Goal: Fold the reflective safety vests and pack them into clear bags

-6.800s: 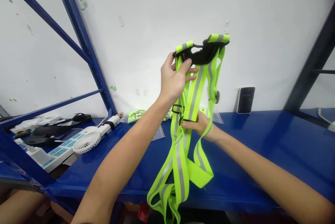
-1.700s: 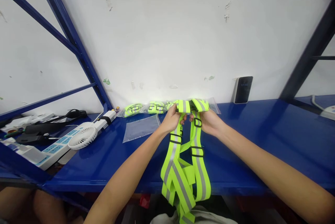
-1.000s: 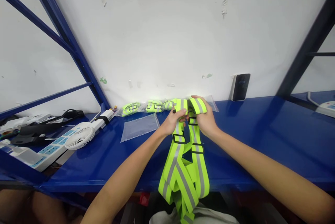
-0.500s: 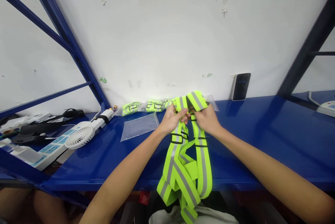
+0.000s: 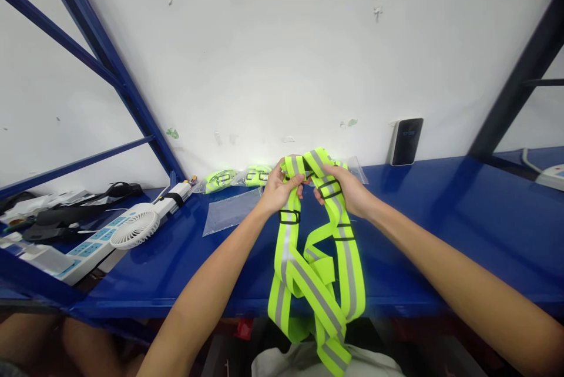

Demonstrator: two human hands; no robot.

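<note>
A neon-yellow reflective strap vest (image 5: 315, 271) with grey stripes and black buckles hangs over the front edge of the blue shelf (image 5: 440, 230). My left hand (image 5: 278, 189) is closed on the top of its left strap. My right hand (image 5: 348, 189) is closed on the top of its right strap. The two hands are close together, just above the shelf, and the folded tops of the straps stick up between them. The lower loops dangle below the shelf edge.
An empty clear bag (image 5: 231, 216) lies left of my hands. Several bagged yellow vests (image 5: 240, 177) line the wall. A white fan (image 5: 136, 226), a power strip (image 5: 83, 251) and black straps (image 5: 83, 204) sit at the left. A dark device (image 5: 406, 141) leans on the wall.
Both hands came down from chest height to the shelf with the vest. Over the last second they shifted slightly up and left, and the straps spread apart a little.
</note>
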